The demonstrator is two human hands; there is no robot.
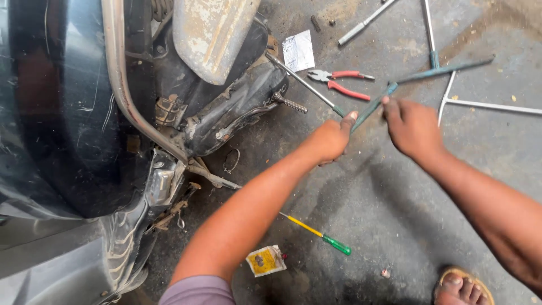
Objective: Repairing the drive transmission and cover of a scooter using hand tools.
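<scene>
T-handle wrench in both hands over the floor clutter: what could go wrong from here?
The left hand and right hand grip the green-handled T-wrench near one end; a slip could swing its long bar into the red pliers. The bare sandalled foot sits close by, so a dropped tool might hit it. The green screwdriver underfoot could roll.

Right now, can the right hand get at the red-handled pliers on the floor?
Probably yes. The red-handled pliers lie in the open on the concrete floor, just beyond the right hand. But that hand and the left hand both grip a long green-handled tool, which it would have to release first.
</scene>
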